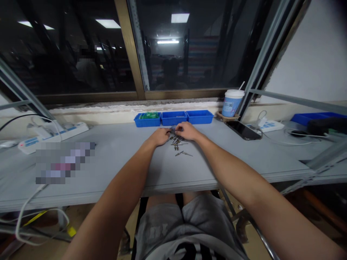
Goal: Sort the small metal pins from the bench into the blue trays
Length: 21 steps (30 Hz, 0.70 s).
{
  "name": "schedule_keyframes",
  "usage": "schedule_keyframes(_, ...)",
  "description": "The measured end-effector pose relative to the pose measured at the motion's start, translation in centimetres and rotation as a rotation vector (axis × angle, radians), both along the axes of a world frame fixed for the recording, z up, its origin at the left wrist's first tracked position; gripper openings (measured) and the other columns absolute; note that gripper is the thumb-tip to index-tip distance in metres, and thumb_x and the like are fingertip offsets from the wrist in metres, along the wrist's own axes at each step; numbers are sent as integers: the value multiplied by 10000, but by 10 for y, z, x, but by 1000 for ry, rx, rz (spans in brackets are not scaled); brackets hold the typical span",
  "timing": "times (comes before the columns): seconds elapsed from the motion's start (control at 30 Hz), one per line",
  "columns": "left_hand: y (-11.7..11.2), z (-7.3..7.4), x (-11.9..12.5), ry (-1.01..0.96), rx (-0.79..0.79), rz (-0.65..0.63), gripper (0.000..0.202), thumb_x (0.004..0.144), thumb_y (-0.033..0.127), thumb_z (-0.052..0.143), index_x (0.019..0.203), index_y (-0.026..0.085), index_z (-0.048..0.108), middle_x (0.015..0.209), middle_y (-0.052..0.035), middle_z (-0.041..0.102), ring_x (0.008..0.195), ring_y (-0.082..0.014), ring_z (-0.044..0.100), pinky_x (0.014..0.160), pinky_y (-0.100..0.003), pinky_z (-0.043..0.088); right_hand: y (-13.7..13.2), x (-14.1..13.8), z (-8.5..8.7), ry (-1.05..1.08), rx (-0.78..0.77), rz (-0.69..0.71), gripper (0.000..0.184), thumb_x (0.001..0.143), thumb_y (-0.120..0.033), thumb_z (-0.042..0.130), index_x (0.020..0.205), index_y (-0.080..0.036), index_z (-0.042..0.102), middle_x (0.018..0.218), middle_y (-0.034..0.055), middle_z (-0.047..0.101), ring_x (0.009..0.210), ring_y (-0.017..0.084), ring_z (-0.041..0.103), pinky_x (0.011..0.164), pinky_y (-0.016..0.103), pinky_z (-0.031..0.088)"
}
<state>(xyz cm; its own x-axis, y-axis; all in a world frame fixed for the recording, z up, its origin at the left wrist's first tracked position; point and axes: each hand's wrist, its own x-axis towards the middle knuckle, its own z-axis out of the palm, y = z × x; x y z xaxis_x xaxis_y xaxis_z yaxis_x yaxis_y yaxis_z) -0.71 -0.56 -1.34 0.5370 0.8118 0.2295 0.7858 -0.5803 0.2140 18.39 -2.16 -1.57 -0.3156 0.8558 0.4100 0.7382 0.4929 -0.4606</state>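
Pins (179, 144) of metal lie loosely heaped on the table (116, 155) near blue trays (174, 121), where the curled left hand (160, 136) and right hand (187, 130), whether pinching any I cannot tell, might scatter them with one careless sweep.

No lettering can be read (the print (230, 105) on the blue cup (232, 103) is too small).

Dark windows (173, 68) reflect ceiling lights (180, 18) above a grey table (114, 155).
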Motion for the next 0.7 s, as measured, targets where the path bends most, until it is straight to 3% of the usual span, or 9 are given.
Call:
schedule_keyframes(0.1,-2,1,0,14,1,-1,435,894,176,424,1256,201,664,1249,-78,688,1166,-253,633,1053,-365,444,1,-9,-2,-82,62,0,145,821,-242,636,913,-180,730,962,79,715,968,207,596,913,325,399)
schedule_keyframes(0.23,-2,2,-1,7,16,-16,418,886,186,447,1236,200,676,1219,-81,703,1138,-256,645,1035,-367,457,4,-16,-8,-104,87,8,207,825,-283,631,977,-187,733,1007,93,708,1013,226,586,923,334,398)
schedule_keyframes(0.47,-6,10,3,3,23,18,282,846,188,530,1005,216,760,1051,-71,759,1019,-243,682,951,-342,495,5,-18,-11,-85,32,3,145,766,-177,595,792,-194,737,841,56,729,857,210,633,782,290,430)
schedule_keyframes(0.7,-8,12,4,-34,15,-39,224,843,200,563,965,206,750,999,-69,764,964,-236,691,897,-345,508,0,-21,-7,-58,-29,-39,195,704,-69,549,685,-199,694,788,60,718,811,204,636,749,285,423)
